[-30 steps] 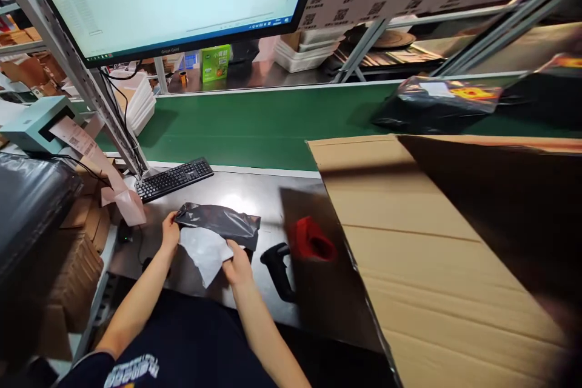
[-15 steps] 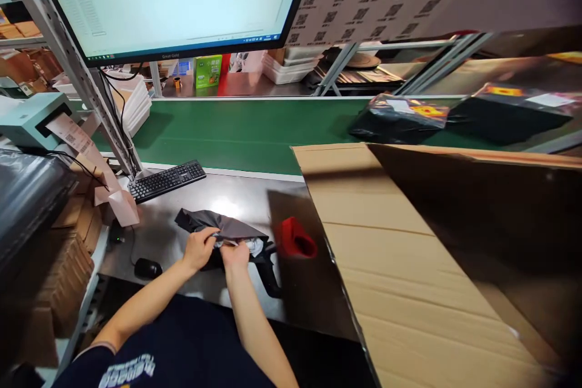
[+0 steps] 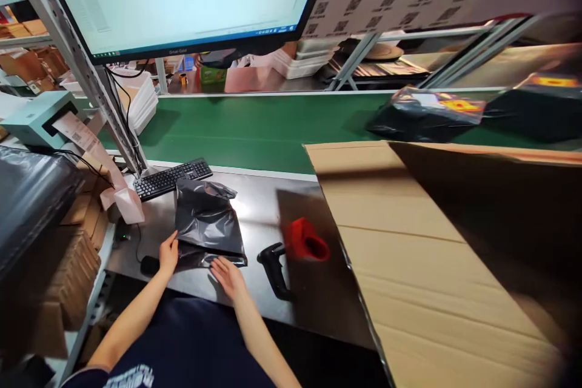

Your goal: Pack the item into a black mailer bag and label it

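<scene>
A grey plastic mailer bag (image 3: 207,218) lies flat on the steel table (image 3: 259,203), its far end near the keyboard (image 3: 171,177). My left hand (image 3: 168,253) rests on the bag's near left corner with fingers stretched out. At the near edge of the bag my right hand (image 3: 230,276) lies flat, fingers spread and pressing on it. Neither hand grips anything. Just right of my right hand stands a black barcode scanner (image 3: 271,267) with a red head (image 3: 305,241).
A large monitor (image 3: 182,0) hangs above a green conveyor belt (image 3: 254,124) carrying black parcels (image 3: 422,114). A big cardboard sheet (image 3: 436,254) fills the right. A label printer (image 3: 34,121) with a paper strip, a mouse (image 3: 148,265) and black bags (image 3: 27,200) are at the left.
The bag, bunched between both hands half a second ago, now lies spread out flat towards the keyboard. Both hands have opened and moved to its near edge.
</scene>
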`<action>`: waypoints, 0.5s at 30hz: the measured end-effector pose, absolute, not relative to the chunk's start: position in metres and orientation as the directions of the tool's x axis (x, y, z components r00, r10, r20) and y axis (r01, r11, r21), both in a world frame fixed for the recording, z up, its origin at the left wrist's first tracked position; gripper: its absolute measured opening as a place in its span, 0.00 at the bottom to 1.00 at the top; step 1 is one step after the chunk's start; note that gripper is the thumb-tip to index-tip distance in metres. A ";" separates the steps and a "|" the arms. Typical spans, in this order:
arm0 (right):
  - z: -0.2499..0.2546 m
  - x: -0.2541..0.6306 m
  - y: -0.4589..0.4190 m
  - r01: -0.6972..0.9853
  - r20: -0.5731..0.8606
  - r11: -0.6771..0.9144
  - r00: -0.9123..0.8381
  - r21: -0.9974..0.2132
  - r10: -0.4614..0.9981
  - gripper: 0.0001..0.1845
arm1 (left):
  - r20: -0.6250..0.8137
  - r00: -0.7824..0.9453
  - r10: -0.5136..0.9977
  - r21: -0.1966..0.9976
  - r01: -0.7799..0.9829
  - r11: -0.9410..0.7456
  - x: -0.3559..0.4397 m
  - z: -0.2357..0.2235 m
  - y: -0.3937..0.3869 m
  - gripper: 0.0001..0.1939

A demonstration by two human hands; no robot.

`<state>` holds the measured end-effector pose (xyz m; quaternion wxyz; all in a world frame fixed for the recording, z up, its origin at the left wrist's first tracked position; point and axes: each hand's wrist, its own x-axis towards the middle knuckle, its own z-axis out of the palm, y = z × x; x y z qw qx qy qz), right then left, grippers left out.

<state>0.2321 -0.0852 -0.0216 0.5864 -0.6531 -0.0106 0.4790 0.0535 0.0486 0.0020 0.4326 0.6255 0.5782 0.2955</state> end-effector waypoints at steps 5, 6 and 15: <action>-0.041 0.248 -0.130 0.012 -0.235 -0.472 0.855 -0.882 0.461 0.40 | -0.192 0.174 0.966 0.762 0.647 0.035 0.033 -0.007 0.036 0.33; -0.039 0.258 -0.124 0.144 -0.169 -0.515 0.842 -0.845 0.513 0.43 | -0.231 0.190 0.954 0.717 0.696 0.035 0.033 -0.004 0.036 0.38; 0.041 0.329 -0.122 0.310 -0.112 -0.465 0.722 -0.829 0.682 0.24 | -0.225 0.252 0.941 0.743 0.669 -0.002 0.017 0.086 0.067 0.27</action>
